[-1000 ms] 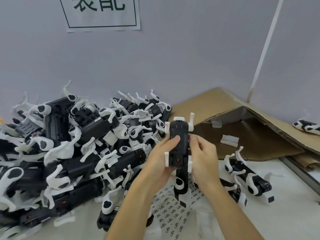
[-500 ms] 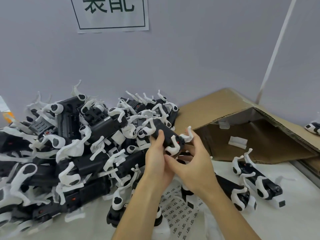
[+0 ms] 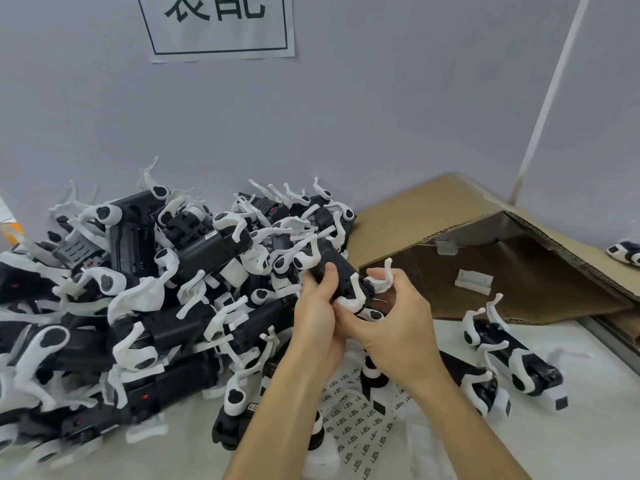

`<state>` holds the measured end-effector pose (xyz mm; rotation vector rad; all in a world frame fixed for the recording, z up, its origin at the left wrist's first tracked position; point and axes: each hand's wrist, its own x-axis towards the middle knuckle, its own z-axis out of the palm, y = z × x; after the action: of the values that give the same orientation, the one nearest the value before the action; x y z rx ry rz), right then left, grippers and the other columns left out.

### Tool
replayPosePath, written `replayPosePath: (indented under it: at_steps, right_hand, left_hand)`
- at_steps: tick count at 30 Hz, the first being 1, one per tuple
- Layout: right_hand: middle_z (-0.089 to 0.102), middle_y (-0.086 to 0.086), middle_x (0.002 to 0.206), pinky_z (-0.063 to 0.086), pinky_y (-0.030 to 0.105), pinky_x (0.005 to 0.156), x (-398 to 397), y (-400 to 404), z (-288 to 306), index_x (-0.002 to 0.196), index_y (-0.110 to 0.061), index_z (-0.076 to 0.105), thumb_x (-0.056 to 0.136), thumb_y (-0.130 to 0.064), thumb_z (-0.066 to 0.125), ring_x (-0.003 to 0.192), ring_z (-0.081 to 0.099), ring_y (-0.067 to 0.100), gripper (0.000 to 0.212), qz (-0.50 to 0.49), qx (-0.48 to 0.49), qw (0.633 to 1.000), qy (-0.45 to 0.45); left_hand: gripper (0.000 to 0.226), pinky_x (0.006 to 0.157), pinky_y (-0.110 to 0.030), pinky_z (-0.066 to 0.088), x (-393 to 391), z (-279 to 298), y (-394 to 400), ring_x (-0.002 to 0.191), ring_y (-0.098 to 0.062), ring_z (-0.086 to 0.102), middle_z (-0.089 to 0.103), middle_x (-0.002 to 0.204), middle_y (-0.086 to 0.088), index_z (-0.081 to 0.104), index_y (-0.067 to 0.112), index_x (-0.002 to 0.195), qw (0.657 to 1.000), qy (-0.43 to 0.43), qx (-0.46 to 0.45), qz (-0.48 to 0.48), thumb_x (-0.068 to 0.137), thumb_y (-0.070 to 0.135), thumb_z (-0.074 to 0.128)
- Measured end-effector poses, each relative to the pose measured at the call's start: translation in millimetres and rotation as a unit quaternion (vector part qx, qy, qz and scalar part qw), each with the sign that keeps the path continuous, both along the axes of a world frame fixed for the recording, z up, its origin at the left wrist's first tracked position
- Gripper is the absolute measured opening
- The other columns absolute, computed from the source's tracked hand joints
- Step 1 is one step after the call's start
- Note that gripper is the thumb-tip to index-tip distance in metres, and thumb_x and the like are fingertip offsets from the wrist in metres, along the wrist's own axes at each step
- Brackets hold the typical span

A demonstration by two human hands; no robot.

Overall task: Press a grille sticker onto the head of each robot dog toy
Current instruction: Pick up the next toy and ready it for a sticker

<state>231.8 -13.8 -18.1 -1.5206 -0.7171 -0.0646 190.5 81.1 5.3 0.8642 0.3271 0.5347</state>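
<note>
Above the sticker sheet [image 3: 360, 417], both hands grip one robot dog toy [image 3: 337, 271]: left hand [image 3: 317, 306] wraps its black body, thumb on top; right hand [image 3: 394, 317] curls round the end at four o'clock, fingertips [image 3: 372, 271] by a white leg.

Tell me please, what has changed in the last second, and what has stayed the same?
The held robot dog toy, upright a second ago, has been tipped over; it now lies slanted, its far end toward the pile of toys. The left hand still grips it, and the right hand still holds its near end. The pile, the cardboard box and the sticker sheet stayed put.
</note>
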Motion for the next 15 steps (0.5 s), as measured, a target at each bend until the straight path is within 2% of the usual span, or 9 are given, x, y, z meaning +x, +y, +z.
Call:
replayPosePath:
  at_steps: [2, 4, 6, 7, 9, 11, 13, 15]
  right_hand:
    - [0.07, -0.012, 0.11, 0.058, 0.025, 0.084, 4, -5, 1, 0.125, -0.036, 0.054, 0.074, -0.025, 0.089, 0.103, 0.07, 0.007, 0.063, 0.05, -0.026, 0.998, 0.027]
    - [0.06, -0.012, 0.132, 0.053, 0.023, 0.095, 6, -9, 2, 0.146, -0.034, 0.04, 0.078, -0.032, 0.085, 0.122, 0.06, 0.006, 0.082, 0.068, -0.053, 0.996, 0.038]
    - [0.05, -0.016, 0.143, 0.045, 0.019, 0.102, 7, -11, 6, 0.151, -0.032, 0.036, 0.085, -0.033, 0.081, 0.137, 0.046, 0.004, 0.08, 0.05, -0.06, 0.997, 0.021]
    - [0.049, -0.02, 0.144, 0.041, 0.021, 0.107, 8, -13, 9, 0.15, -0.032, 0.039, 0.086, -0.034, 0.079, 0.139, 0.042, 0.002, 0.075, 0.036, -0.055, 0.998, 0.012]
    - [0.051, -0.025, 0.14, 0.04, 0.029, 0.111, 10, -15, 14, 0.143, -0.037, 0.043, 0.083, -0.039, 0.081, 0.136, 0.042, -0.004, 0.071, 0.008, -0.035, 0.999, 0.0]
    - [0.053, -0.026, 0.139, 0.041, 0.023, 0.107, 10, -15, 18, 0.143, -0.04, 0.043, 0.071, -0.053, 0.084, 0.132, 0.045, -0.007, 0.083, -0.013, -0.036, 0.999, -0.014]
    - [0.055, -0.026, 0.139, 0.039, 0.012, 0.097, 8, -13, 22, 0.145, -0.037, 0.046, 0.06, -0.063, 0.082, 0.13, 0.047, -0.009, 0.096, -0.039, -0.043, 0.998, -0.024]
    - [0.061, -0.028, 0.127, 0.044, 0.01, 0.092, 7, -13, 25, 0.139, -0.035, 0.055, 0.058, -0.065, 0.08, 0.121, 0.052, -0.012, 0.089, -0.075, -0.052, 0.995, -0.047]
  left_hand:
    - [0.022, 0.091, -0.049, 0.059, 1, -2, -1, 0.107, -0.034, 0.071, 0.072, 0.12, -0.015, 0.061, 0.017, 0.124, 1.0, -0.001, 0.021, 0.02, 0.105, 0.022, 0.05]
    - [0.019, 0.082, -0.044, 0.062, 2, -4, -4, 0.102, -0.03, 0.073, 0.074, 0.115, -0.011, 0.061, 0.022, 0.121, 0.999, -0.009, 0.031, 0.025, 0.105, 0.021, 0.05]
    - [0.02, 0.079, -0.038, 0.062, 3, -5, -4, 0.102, -0.027, 0.074, 0.075, 0.114, -0.008, 0.062, 0.024, 0.119, 0.998, -0.018, 0.052, 0.031, 0.104, 0.017, 0.051]
    - [0.02, 0.081, -0.037, 0.06, 4, -7, -4, 0.103, -0.023, 0.073, 0.075, 0.115, -0.006, 0.063, 0.026, 0.117, 0.996, -0.021, 0.074, 0.036, 0.104, 0.015, 0.052]
    - [0.033, 0.087, -0.035, 0.056, 4, -10, -3, 0.104, -0.007, 0.071, 0.076, 0.11, 0.006, 0.068, 0.036, 0.107, 0.99, -0.018, 0.131, 0.044, 0.102, 0.007, 0.053]
    - [0.06, 0.082, -0.024, 0.056, 3, -11, -3, 0.097, 0.01, 0.068, 0.075, 0.099, 0.025, 0.071, 0.05, 0.093, 0.985, -0.012, 0.17, 0.028, 0.1, -0.004, 0.048]
    - [0.068, 0.074, -0.014, 0.056, 3, -11, -6, 0.096, 0.014, 0.066, 0.071, 0.097, 0.033, 0.07, 0.057, 0.09, 0.977, -0.012, 0.212, 0.003, 0.098, -0.005, 0.043]
    - [0.057, 0.077, -0.01, 0.054, 3, -9, -10, 0.098, 0.009, 0.068, 0.073, 0.103, 0.028, 0.07, 0.058, 0.093, 0.963, -0.034, 0.267, -0.012, 0.091, 0.006, 0.048]
